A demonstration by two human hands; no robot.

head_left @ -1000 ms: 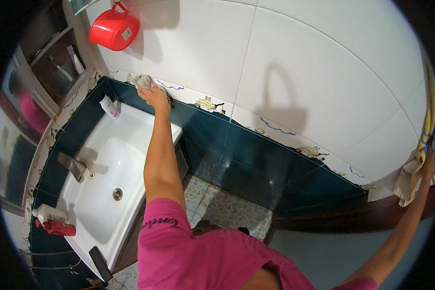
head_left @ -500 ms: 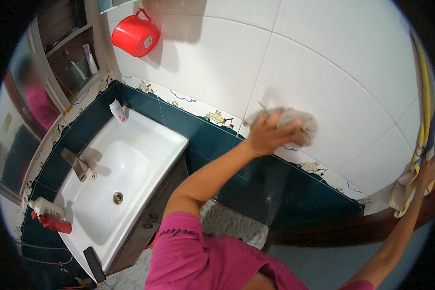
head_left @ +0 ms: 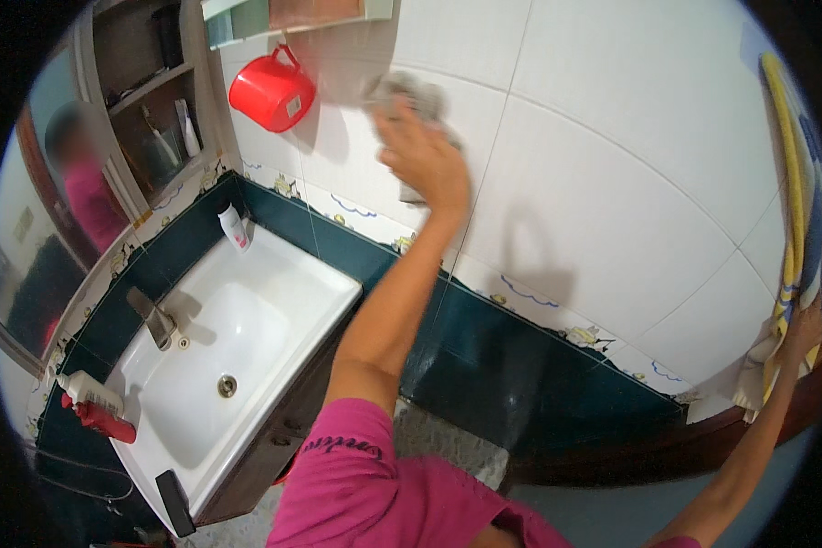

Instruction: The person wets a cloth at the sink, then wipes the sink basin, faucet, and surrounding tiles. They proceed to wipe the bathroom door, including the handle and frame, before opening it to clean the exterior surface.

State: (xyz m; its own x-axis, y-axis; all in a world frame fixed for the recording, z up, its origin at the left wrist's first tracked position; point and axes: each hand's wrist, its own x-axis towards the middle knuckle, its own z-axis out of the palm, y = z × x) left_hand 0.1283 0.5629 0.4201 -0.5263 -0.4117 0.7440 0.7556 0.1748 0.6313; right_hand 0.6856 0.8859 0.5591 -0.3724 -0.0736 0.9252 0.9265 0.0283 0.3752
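Against the white wall tiles, my left hand (head_left: 420, 160) presses a crumpled grey cloth (head_left: 402, 91). The fingers are bent over the cloth, slightly blurred by motion. A red plastic mug (head_left: 274, 91) hangs by its handle on the wall, just left of the cloth. At the far right, my right hand (head_left: 802, 333) is closed around a yellow, white and blue towel (head_left: 781, 183) hanging down the wall. The towel's lower end hangs below that hand, beside a dark wooden edge. Some of the right fingers are hidden.
At left is a white washbasin (head_left: 310, 274) with a metal faucet (head_left: 151, 318). A white bottle (head_left: 233, 226), a red bottle (head_left: 105, 422) and a black object (head_left: 175, 502) sit on its rim. Above the mug juts a shelf edge (head_left: 320, 20); a mirrored cabinet (head_left: 146, 100) holds toiletries.
My left hand has moved the cloth up and left across the tiles, from above the patterned border to beside the red mug. My right hand stays at the towel. The view has shifted slightly.
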